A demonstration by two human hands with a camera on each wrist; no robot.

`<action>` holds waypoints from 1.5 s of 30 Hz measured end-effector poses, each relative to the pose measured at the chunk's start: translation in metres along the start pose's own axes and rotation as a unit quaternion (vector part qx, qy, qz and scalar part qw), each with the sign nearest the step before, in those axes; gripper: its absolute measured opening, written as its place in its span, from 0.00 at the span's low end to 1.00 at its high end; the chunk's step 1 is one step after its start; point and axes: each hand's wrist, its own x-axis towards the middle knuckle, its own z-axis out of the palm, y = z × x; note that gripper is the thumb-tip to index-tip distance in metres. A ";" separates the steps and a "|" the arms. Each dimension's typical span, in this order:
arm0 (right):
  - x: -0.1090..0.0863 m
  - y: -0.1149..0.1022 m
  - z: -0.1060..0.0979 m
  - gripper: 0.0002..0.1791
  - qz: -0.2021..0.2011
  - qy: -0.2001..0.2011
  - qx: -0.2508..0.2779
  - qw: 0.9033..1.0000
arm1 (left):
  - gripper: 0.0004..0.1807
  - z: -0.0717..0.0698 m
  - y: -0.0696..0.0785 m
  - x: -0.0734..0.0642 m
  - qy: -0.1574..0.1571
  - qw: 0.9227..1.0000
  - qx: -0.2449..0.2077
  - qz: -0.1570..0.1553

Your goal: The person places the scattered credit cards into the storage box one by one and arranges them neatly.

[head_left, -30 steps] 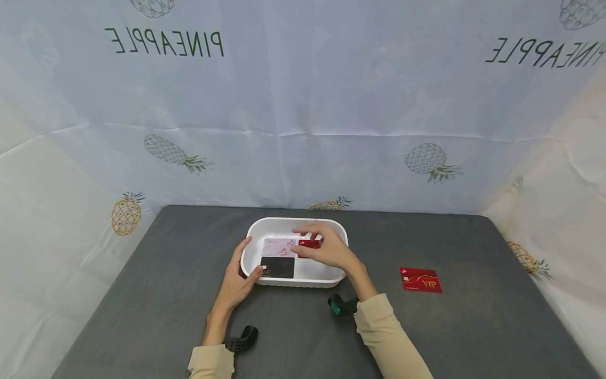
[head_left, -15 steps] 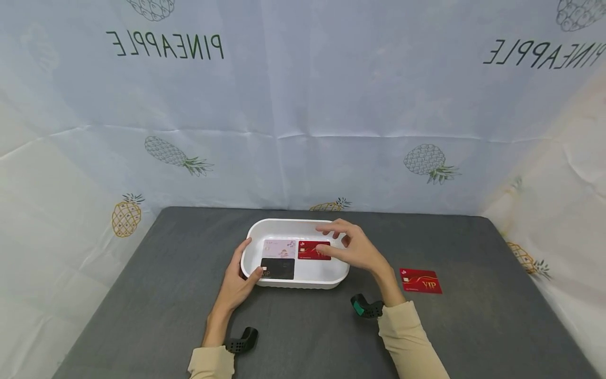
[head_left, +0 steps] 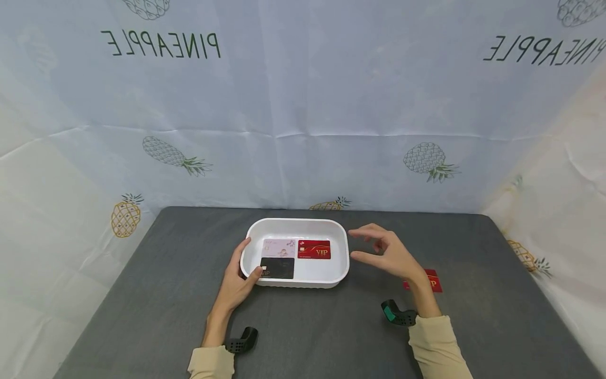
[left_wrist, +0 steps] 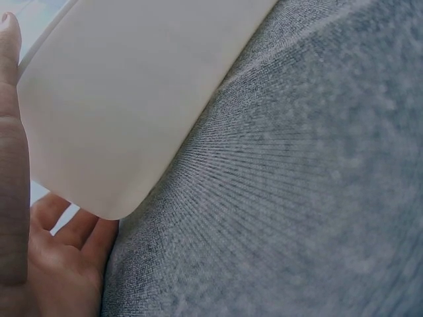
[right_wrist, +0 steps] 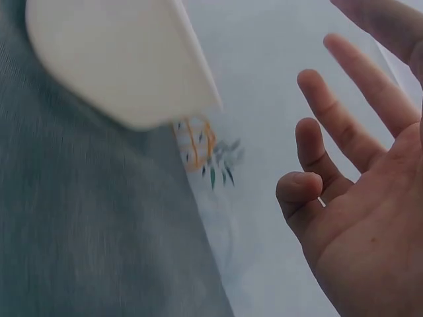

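A white plastic tray [head_left: 318,272] stands on the grey table in the head view. In it lie a pink VIP card [head_left: 279,248], a red VIP card [head_left: 313,249] right of it and a black VIP card [head_left: 279,269] below the pink one. My left hand [head_left: 236,279] grips the tray's left end, thumb over the near rim, fingers round the side. Off the tray's right end, my right hand [head_left: 390,255] holds nothing, thumb and fingers spread apart, as the right wrist view confirms. A second red VIP card [head_left: 434,280] lies on the table, partly covered by my right wrist.
The dark grey table [head_left: 303,337] ends at a hanging pineapple-print cloth [head_left: 303,105] behind it, with pale cloth at both sides. A black wrist device [head_left: 242,340] sits on the left wrist, and a similar black and green device [head_left: 397,314] on the right one.
My right hand has moved right, out from over the tray, uncovering the red card inside. It now partly hides the red card on the table. My left hand and the tray have stayed put.
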 end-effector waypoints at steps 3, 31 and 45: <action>-0.012 0.007 -0.011 0.24 0.005 0.005 0.001 1.000 | 0.44 0.000 0.000 0.000 0.001 1.000 -0.001 -0.001; -0.113 0.072 -0.086 0.25 0.057 0.025 -0.080 0.995 | 0.44 -0.002 0.000 0.002 0.002 1.000 0.016 -0.004; -0.129 0.092 -0.098 0.29 0.103 -0.002 -0.090 0.991 | 0.44 -0.001 -0.002 -0.001 0.003 1.000 0.027 -0.002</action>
